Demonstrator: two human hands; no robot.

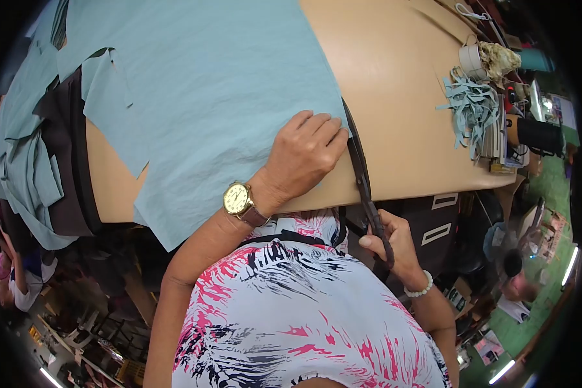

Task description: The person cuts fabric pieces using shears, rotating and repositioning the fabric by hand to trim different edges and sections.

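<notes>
A large light-blue fabric piece (220,84) lies flat, its right edge running down beside the blades of long dark scissors (361,171). My left hand (307,152), with a watch on its wrist, rests on the fabric near that edge; its fingers are curled down on the cloth and the fingertips are partly hidden. Beyond the near table edge, my right hand (398,242) grips the scissors' handles, with the blades pointing away from me along the fabric edge. Whether the blades are apart cannot be made out.
The tan table (407,103) has a rounded front edge. At the right sit a heap of blue fabric strips (473,110) and a white container (473,61). Dark folded cloth (71,149) and crumpled blue fabric (22,155) hang over the left side. A person (19,278) is at far left.
</notes>
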